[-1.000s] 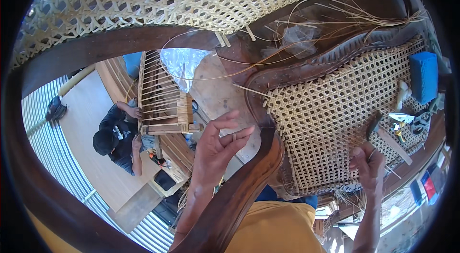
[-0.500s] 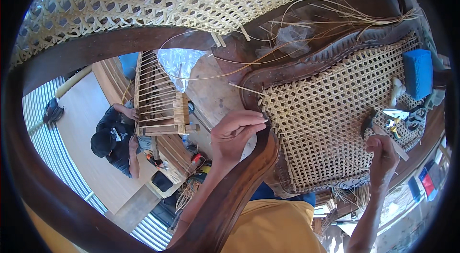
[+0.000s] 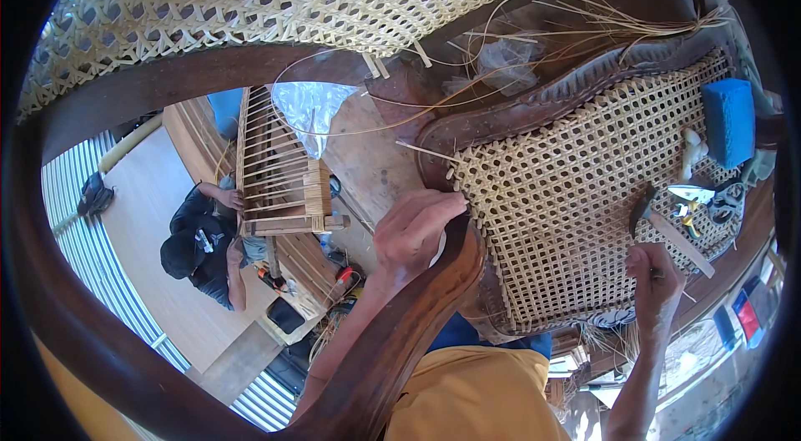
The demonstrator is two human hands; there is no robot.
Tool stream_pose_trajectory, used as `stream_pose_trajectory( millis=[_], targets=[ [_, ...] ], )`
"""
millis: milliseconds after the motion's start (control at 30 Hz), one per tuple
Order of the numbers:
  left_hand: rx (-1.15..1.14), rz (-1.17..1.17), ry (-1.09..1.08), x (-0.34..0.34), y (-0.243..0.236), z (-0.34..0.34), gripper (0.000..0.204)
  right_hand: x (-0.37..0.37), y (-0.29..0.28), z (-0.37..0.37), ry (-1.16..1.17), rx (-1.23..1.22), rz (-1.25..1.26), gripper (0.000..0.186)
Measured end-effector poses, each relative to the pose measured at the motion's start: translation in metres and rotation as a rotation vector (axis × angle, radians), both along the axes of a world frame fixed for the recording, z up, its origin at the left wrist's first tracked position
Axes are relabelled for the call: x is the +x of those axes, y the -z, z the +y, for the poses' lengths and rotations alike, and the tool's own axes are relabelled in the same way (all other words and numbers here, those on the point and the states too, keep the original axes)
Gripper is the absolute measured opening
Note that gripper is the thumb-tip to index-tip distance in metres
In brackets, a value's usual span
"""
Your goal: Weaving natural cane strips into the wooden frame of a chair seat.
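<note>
Turning over since the earlier frame, the left hand (image 3: 413, 228) is now showing its back, while the right hand (image 3: 657, 282) is sitting slightly lower and clearing more of the hammer's handle. Left fingers are bunching narrowly and pointing right; whether they are gripping anything, I cannot tell. Its forearm is slanting up from the lower edge, passing behind a curved, dark brown wooden armrest (image 3: 425, 312). Right fingers are curling inward with the thumb pressing close, the forearm rising steeply; its contents I cannot tell either. Between the hands, a pale, open-woven cane panel (image 3: 567, 207) is filling a dark carved wooden frame (image 3: 467, 128), its left edge lying just beside the left fingertips. Above the right hand, a wooden-handled hammer (image 3: 680, 245) is resting on the panel. Farther out, a blue rectangular block (image 3: 727, 124) is standing near the panel's upper right corner, and loose tan cane strands (image 3: 651, 20) are trailing beyond the frame.
</note>
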State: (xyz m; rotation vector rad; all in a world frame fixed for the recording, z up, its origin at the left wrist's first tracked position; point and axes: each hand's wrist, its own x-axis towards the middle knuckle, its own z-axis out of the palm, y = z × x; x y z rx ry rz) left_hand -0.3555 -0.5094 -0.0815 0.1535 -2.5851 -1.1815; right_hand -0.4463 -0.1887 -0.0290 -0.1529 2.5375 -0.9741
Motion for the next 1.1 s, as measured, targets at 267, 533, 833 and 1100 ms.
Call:
stream_pose_trajectory(
  millis=[267,533,833,1100],
  targets=[
    [-0.148,0.024,0.200,-0.006,-0.005,-0.003,0.035,0.002,-0.003,-0.006,-0.057,-0.053,0.064,0.008],
    [-0.006,-0.016,0.227,-0.013,-0.018,0.006,0.034,-0.001,-0.019,-0.006,-0.005,-0.047,0.084,0.003],
    [0.040,0.047,0.095,0.002,0.021,0.002,0.021,-0.057,-0.036,0.070,0.363,0.191,0.447,0.012],
    [0.010,0.026,-0.033,0.008,0.026,-0.002,0.020,-0.042,-0.017,0.054,-0.238,0.132,0.293,0.017]
  ],
)
